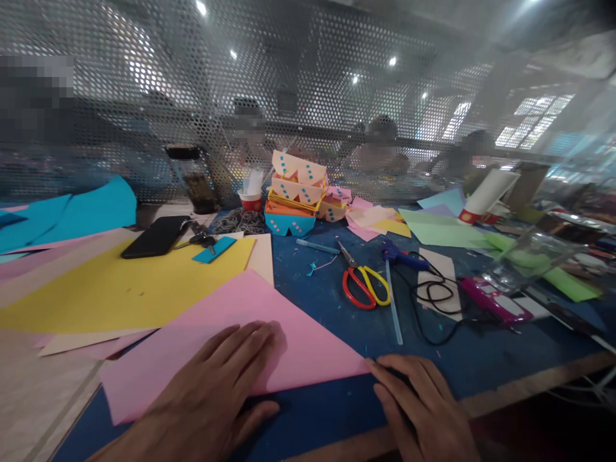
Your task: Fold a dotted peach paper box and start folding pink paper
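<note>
A sheet of pink paper (293, 327), folded to a long point on the right, lies on the blue table top in front of me. My left hand (212, 378) rests flat on it, fingers stretched and close together, thumb out over the blue surface. At the paper's right-hand tip, my right hand (418, 404) has its fingertips drawn together on the corner. Beyond the paper lie scissors (363, 285) with red and yellow handles and a clear glue stick (393, 305).
Yellow paper (129, 282) at left carries a black phone (156, 237) and keys (199, 237). Folded paper pieces (296, 192) are stacked at the back, before a perforated metal screen (308, 83). A blue glue gun (404, 255) with a black cord and a magenta device (498, 301) lie at right.
</note>
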Action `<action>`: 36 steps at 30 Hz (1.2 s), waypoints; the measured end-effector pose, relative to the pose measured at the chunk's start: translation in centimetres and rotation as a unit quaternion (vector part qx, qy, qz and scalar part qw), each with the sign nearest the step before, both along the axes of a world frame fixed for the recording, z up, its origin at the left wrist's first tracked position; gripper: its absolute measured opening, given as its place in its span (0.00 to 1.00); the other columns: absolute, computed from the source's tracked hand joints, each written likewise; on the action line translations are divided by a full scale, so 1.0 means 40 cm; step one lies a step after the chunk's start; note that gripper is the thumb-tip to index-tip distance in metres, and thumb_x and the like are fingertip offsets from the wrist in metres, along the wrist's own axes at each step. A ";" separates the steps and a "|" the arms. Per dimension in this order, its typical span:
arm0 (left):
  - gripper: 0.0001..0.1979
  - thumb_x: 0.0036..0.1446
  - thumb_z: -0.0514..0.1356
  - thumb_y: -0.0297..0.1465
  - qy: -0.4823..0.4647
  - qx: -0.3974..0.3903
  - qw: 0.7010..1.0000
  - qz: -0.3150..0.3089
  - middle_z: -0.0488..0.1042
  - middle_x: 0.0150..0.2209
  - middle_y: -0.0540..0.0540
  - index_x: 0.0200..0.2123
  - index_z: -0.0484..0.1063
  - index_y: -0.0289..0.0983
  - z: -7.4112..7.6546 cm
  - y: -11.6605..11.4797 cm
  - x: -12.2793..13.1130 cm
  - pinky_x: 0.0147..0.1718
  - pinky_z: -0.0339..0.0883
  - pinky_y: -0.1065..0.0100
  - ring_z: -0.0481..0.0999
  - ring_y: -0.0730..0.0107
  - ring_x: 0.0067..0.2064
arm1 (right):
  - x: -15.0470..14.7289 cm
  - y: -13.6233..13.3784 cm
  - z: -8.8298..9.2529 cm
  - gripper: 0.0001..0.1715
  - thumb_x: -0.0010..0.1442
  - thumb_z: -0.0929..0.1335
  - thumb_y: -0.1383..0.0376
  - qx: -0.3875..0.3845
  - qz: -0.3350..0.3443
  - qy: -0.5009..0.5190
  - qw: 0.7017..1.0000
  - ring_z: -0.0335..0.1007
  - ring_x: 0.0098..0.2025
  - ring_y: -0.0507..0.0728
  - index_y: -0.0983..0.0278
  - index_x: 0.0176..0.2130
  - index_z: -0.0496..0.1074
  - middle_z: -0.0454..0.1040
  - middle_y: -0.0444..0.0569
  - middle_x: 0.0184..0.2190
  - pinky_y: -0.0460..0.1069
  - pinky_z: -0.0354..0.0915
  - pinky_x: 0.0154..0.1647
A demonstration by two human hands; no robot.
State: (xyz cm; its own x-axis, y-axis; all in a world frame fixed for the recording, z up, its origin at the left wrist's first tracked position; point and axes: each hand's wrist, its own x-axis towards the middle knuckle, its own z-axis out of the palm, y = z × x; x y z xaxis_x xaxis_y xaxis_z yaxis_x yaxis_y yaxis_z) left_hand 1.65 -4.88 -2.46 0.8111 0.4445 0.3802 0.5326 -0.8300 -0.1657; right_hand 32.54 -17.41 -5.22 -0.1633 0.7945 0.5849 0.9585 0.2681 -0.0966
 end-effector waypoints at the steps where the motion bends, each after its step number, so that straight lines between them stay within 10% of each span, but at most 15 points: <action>1: 0.33 0.65 0.57 0.53 0.003 0.001 1.000 0.000 0.74 0.61 0.42 0.65 0.66 0.39 0.000 0.000 0.001 0.56 0.66 0.55 0.75 0.53 0.57 | 0.002 -0.002 -0.001 0.17 0.69 0.66 0.64 0.001 0.002 -0.004 1.000 0.75 0.46 0.58 0.60 0.55 0.77 0.78 0.50 0.46 0.52 0.72 0.48; 28: 0.34 0.63 0.57 0.54 0.013 -0.004 1.000 -0.019 0.72 0.63 0.42 0.66 0.66 0.43 0.026 -0.021 -0.001 0.56 0.66 0.54 0.73 0.51 0.59 | 0.014 0.002 -0.012 0.16 0.70 0.66 0.62 0.029 0.012 -0.019 0.999 0.77 0.45 0.57 0.60 0.53 0.78 0.80 0.50 0.45 0.51 0.72 0.46; 36: 0.48 0.63 0.56 0.56 -0.013 -0.020 0.999 -0.045 0.67 0.67 0.42 0.75 0.42 0.39 0.037 -0.036 -0.004 0.62 0.62 0.59 0.68 0.53 0.65 | 0.013 0.001 -0.014 0.16 0.70 0.66 0.62 0.025 0.011 -0.013 1.000 0.76 0.45 0.58 0.60 0.52 0.78 0.79 0.51 0.44 0.51 0.72 0.46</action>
